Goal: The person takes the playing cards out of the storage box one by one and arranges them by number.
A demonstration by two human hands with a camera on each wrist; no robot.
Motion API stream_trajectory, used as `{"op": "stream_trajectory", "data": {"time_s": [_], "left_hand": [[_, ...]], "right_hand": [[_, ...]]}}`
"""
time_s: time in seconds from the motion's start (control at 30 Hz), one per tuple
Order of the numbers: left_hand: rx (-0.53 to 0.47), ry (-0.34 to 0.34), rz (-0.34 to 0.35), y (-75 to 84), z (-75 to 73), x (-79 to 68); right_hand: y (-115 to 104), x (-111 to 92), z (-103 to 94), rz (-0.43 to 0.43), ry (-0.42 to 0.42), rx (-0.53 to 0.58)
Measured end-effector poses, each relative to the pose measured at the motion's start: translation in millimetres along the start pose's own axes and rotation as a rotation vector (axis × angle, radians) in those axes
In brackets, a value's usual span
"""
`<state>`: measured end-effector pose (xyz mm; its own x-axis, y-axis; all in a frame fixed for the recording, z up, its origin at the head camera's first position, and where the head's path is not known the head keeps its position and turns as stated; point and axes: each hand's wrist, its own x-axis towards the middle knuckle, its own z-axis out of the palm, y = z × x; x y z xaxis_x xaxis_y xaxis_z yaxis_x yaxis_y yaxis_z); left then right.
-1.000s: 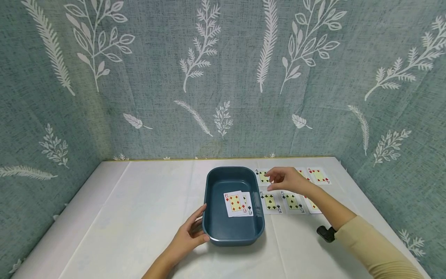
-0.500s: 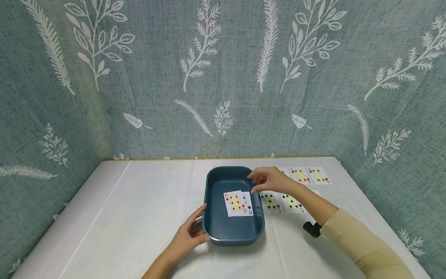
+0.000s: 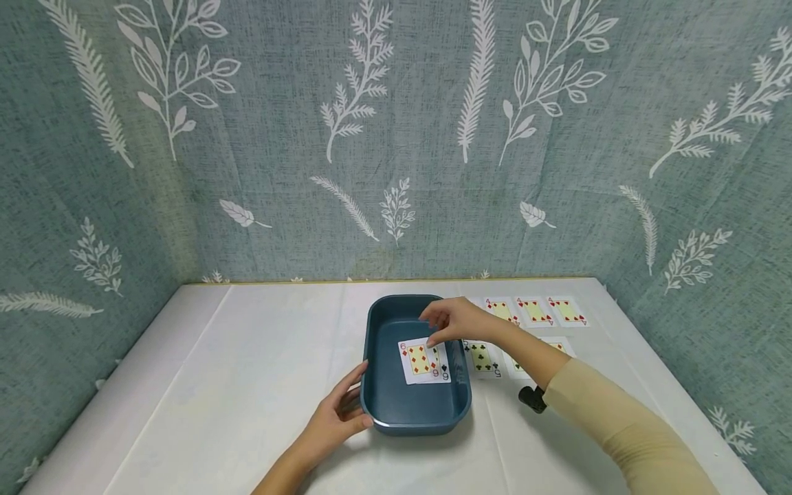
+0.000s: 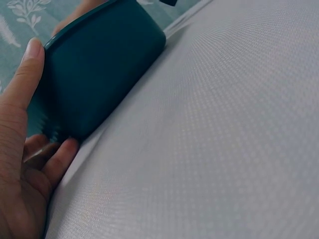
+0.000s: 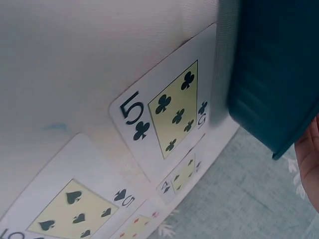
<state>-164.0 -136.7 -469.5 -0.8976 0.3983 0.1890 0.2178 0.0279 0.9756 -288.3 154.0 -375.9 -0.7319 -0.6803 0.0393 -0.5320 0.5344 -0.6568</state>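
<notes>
A deep blue rectangular tray [image 3: 413, 427] stands on the white table. Inside it lies a six of diamonds [image 3: 418, 361], partly overlapping a six of spades [image 3: 447, 371]. My left hand [image 3: 331, 423] holds the tray at its near left corner; in the left wrist view the thumb reaches the rim and the fingers curl in low by the base. Above the tray, my right hand [image 3: 460, 322] has its thumb and fingers curved with a gap between them. I see nothing held there. The right wrist view catches only that hand's edge, beside the tray wall.
Right of the tray lie two rows of cards: a five of clubs [image 5: 174, 109], a five of spades [image 5: 77, 209], a red five [image 3: 559, 344] and several fours, among them a four of diamonds [image 3: 501, 309]. The right arm covers some. A patterned cloth [image 3: 396, 137] hangs behind.
My right hand has moved left, from over the laid-out cards to over the tray and the sixes. The left hand and the tray have stayed put.
</notes>
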Motion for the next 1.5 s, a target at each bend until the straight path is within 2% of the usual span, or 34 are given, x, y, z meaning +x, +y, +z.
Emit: {"op": "stream_trajectory", "data": {"time_s": [0.57, 0.7, 0.93, 1.17, 1.3, 1.5], "left_hand": [[0.005, -0.010, -0.005, 3.5, 0.0, 0.9], [0.006, -0.003, -0.013, 3.4, 1.4, 1.0], [0.005, 0.016, -0.051, 4.0, 3.2, 0.3], [0.014, 0.003, -0.023, 4.4, 1.9, -0.9], [0.014, 0.008, -0.020, 4.5, 1.5, -0.3], [0.015, 0.011, -0.023, 4.2, 1.9, -0.4]], "right_hand": [[-3.2, 29.1, 10.7, 0.046, -0.147, -0.083], [-4.6, 34.2, 16.1, 0.082, -0.165, -0.146], [-7.8, 42.2, 26.3, 0.195, -0.187, -0.234], [-6.0, 46.9, 34.4, 0.206, -0.224, -0.368], [-2.6, 50.4, 37.7, 0.227, -0.211, -0.375], [-0.3, 52.1, 41.4, 0.262, -0.177, -0.308]]}}
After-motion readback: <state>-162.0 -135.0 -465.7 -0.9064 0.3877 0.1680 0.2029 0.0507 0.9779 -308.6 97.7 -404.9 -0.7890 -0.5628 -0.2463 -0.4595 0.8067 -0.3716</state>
